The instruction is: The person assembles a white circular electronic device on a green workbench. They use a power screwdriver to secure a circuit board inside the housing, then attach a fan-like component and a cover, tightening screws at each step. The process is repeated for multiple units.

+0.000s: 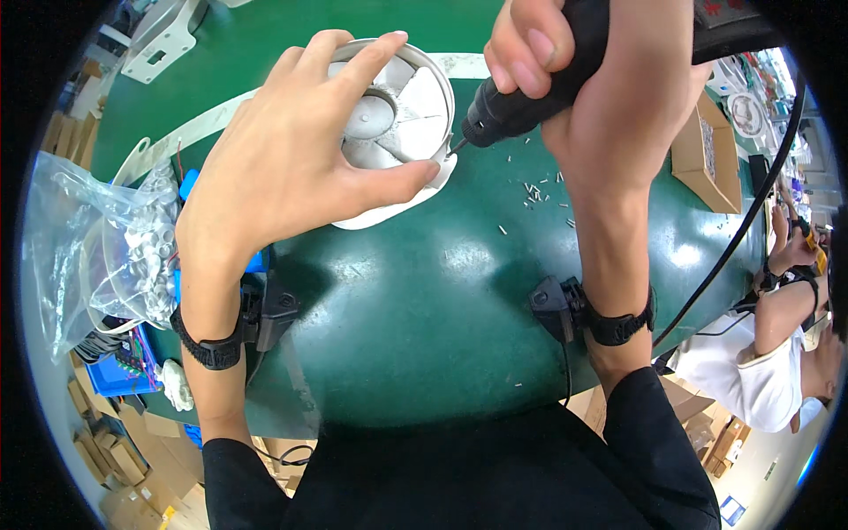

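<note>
1. The round white plastic fan housing with grey blades [402, 110] lies on the green surface [424, 300], near its far edge.
2. The left hand [283, 163] holds its rim in a wide grip.
3. The right hand [587, 84] grips a black electric screwdriver [521, 102], tip at the rim.
4. Small loose screws [534, 190] lie just beside.

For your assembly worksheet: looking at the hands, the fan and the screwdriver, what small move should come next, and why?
Probably press the screwdriver straight down and run it. Its tip already meets the rim of the fan beside the thumb, the left hand grips the fan steady on the green table, and the right hand holds the tool. Whether a screw sits under the tip cannot be told.
</note>
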Demonstrator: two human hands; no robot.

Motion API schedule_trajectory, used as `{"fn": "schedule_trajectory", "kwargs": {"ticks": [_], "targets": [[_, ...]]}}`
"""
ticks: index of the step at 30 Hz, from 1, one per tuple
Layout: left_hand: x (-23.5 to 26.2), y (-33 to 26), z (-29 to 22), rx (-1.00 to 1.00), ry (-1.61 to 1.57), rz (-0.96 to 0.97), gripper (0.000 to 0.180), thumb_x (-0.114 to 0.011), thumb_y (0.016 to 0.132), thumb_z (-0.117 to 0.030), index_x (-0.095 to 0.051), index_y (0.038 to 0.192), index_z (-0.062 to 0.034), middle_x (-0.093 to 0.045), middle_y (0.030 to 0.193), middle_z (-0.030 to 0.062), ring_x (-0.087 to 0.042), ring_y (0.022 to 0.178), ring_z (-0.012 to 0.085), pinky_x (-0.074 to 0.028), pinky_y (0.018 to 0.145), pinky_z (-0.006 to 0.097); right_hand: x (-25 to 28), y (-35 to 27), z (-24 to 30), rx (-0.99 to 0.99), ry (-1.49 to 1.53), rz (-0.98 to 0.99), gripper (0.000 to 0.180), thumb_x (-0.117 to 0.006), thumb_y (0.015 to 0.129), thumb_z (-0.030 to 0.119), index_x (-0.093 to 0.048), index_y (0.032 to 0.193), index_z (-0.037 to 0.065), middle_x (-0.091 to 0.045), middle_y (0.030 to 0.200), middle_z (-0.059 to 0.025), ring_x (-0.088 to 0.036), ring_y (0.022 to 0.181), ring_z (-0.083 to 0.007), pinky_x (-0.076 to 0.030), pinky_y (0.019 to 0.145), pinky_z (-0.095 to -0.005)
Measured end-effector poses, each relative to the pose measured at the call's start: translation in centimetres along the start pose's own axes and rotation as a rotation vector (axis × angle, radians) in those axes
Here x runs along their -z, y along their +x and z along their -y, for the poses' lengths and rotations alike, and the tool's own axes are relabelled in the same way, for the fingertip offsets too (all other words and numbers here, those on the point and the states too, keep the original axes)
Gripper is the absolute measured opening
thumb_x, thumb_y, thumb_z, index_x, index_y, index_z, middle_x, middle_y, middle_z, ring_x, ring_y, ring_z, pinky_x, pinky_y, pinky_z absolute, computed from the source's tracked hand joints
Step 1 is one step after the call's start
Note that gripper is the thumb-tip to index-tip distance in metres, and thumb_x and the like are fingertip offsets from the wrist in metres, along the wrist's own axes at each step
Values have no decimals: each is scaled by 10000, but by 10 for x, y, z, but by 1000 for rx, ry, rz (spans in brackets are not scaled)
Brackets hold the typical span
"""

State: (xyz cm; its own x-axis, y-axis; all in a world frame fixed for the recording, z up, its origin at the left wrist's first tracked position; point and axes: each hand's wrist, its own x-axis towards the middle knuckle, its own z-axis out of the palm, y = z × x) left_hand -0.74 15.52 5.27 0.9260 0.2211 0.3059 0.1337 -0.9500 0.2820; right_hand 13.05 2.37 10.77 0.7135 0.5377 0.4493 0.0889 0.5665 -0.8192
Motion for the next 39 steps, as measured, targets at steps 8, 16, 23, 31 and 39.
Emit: {"fn": "schedule_trajectory", "kwargs": {"ticks": [8,16,23,31,39], "targets": [[1,0,-2,23,-37,12,817,-844,719,-319,-561,1447,-79,-554,1359,236,-587,1197,411,-497,1008,441,-11,-2,-3,-15,6,46,289,-758,946,217,-599,760,62,-480,532,32,-406,404,-63,-308,389,-243],[1,-1,-1,11,-34,-5,810,-846,712,-328,-572,1416,-37,-557,1374,240,-578,1206,434,-490,1012,462,-23,2,5,-19,-11,59,312,-749,951,231,-581,750,61,-450,494,26,-376,365,-70,-288,363,-248],[-3,-2,5,-100,89,-83,882,-860,700,-344,-530,1466,-56,-546,1368,252,-572,1220,425,-488,1016,467,-23,7,11,-32,6,-1,321,-736,961,237,-580,752,50,-451,490,14,-386,363,-79,-319,367,-250],[12,-1,-31,355,196,80,935,-860,721,-342,-466,1540,-117,-599,1304,214,-629,1156,394,-508,990,454,-19,11,17,79,-391,-105,301,-708,985,249,-610,822,16,-473,510,-5,-425,396,-92,-349,396,-250],[18,-4,15,-23,-171,147,834,-858,749,-263,-511,1476,-49,-441,1557,217,-450,1405,421,-365,1172,452,-1,-6,-6,-22,-69,67,296,-695,991,256,-608,842,17,-471,514,-7,-428,401,-95,-353,402,-254]]}}
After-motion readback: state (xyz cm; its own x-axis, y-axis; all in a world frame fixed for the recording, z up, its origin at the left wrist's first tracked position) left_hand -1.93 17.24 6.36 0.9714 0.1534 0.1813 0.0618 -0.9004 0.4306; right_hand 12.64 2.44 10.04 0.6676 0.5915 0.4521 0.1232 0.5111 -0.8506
